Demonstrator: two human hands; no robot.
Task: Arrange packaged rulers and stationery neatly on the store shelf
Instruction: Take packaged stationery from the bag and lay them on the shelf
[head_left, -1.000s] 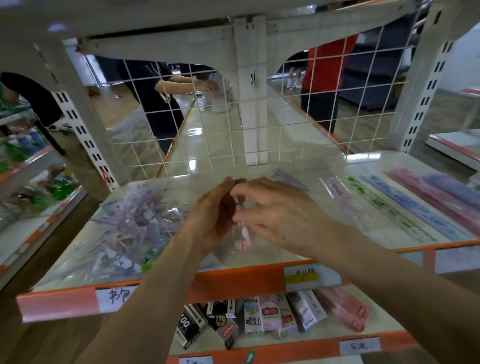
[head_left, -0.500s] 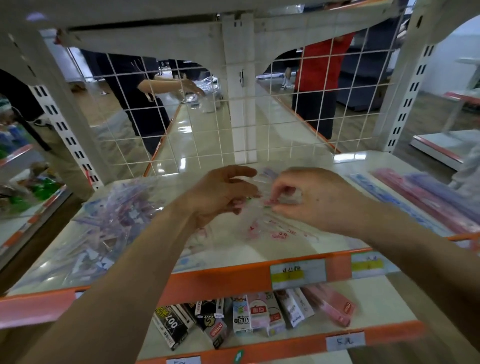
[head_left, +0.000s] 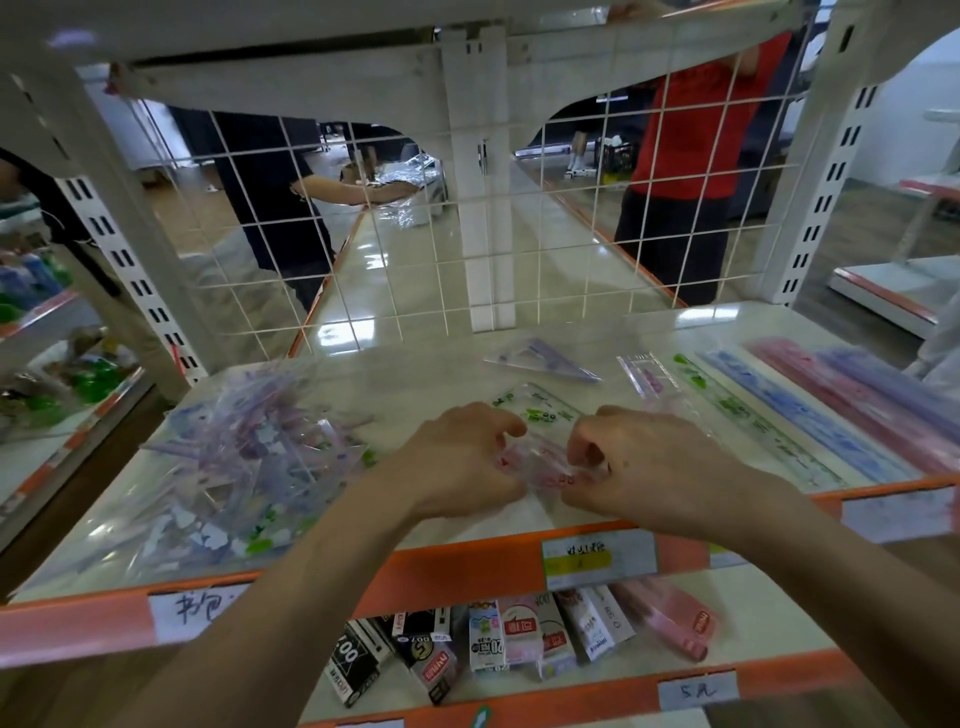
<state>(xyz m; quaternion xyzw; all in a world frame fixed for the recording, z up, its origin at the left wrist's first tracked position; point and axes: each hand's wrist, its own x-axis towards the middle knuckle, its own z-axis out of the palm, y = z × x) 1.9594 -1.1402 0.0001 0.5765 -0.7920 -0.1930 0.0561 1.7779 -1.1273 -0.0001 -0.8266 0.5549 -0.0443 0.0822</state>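
Left hand (head_left: 457, 462) and right hand (head_left: 639, 467) pinch a small pink-printed packet (head_left: 540, 470) with curled fingers near the shelf (head_left: 415, 379) front; its slick film could slip, sliding off or nudging the green-printed ruler packet (head_left: 540, 405) askew.

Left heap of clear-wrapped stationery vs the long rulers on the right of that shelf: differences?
Order: the heap of clear-wrapped stationery is jumbled, pieces crossing at all angles; the long coloured rulers lie flat, side by side.
Length: heap pieces are short; the rulers are far longer.
Colour: heap mostly purple and white; rulers green, blue, pink, purple.
Both sit on the cream shelf.
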